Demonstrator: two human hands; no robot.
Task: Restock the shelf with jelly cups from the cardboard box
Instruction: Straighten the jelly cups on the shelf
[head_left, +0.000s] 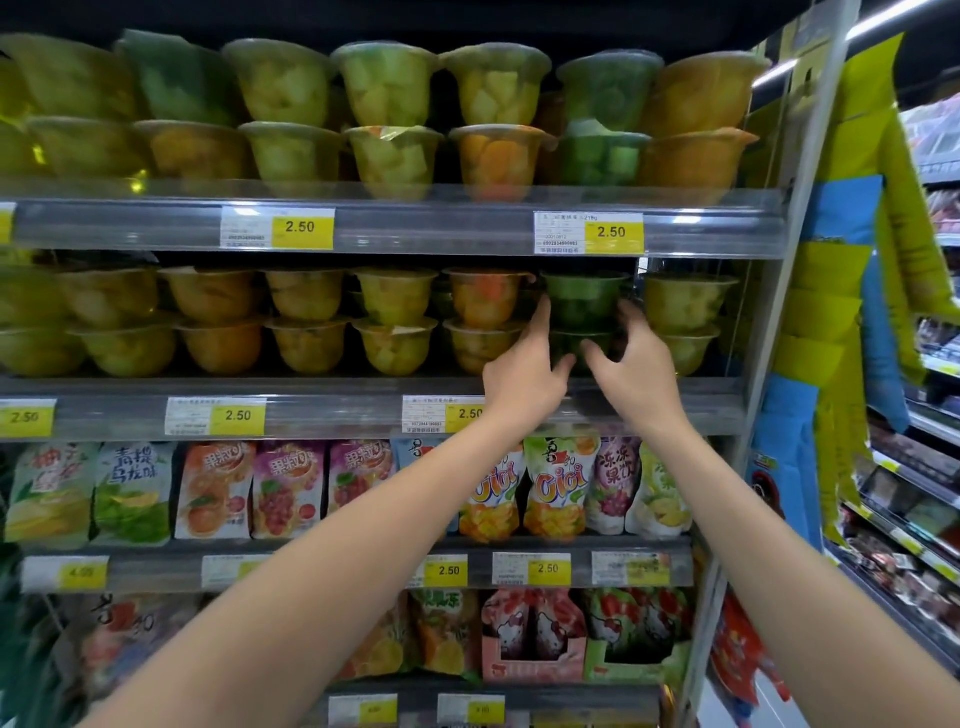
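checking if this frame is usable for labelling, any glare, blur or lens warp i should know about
Head view: glare streaks run along the clear shelf rail; wide-angle warp tilts the right upright; the pouches at lower left are soft and dim; the green jelly cups between the left hand and right hand sit in shadow, though their outlines are readable.
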